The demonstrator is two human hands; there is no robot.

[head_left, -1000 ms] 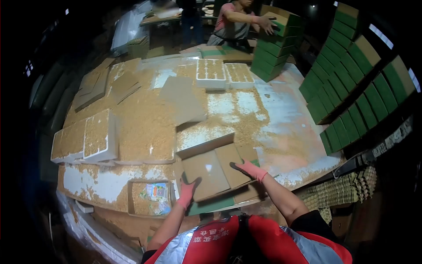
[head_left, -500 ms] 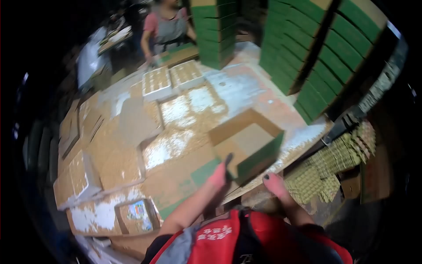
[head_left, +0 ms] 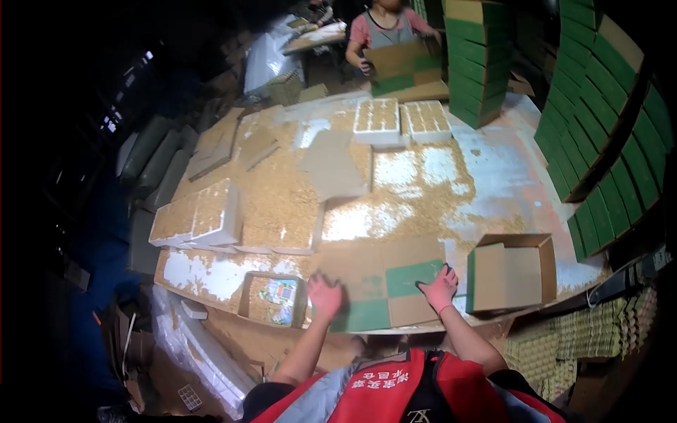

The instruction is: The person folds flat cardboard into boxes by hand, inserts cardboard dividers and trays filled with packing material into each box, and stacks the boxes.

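A flattened cardboard box (head_left: 363,271), brown with green printed patches, lies on the table in front of me. At its left edge is my left hand (head_left: 326,297), in a pink glove with dark fingertips, its fingers apart. My right hand (head_left: 442,287), gloved alike, rests at the right edge with thumb and forefinger spread over a green patch; some fingers are hidden. To the right stands an open-topped box (head_left: 511,275), upright and apart from both hands. Left of my left hand sits a small carton (head_left: 273,299) with tan loose material and a colourful printed packet.
White trays (head_left: 376,116) filled with tan material stand on the littered table (head_left: 525,204); another tray group (head_left: 197,211) is at left. Green box stacks (head_left: 479,63) rise at the far right. A co-worker (head_left: 388,32) handles cardboard across the table. Egg trays (head_left: 585,331) are stacked lower right.
My hands have left the open-topped box, which now stands farther right, and have come to the flattened box. The view has turned. The co-worker has raised a piece of cardboard.
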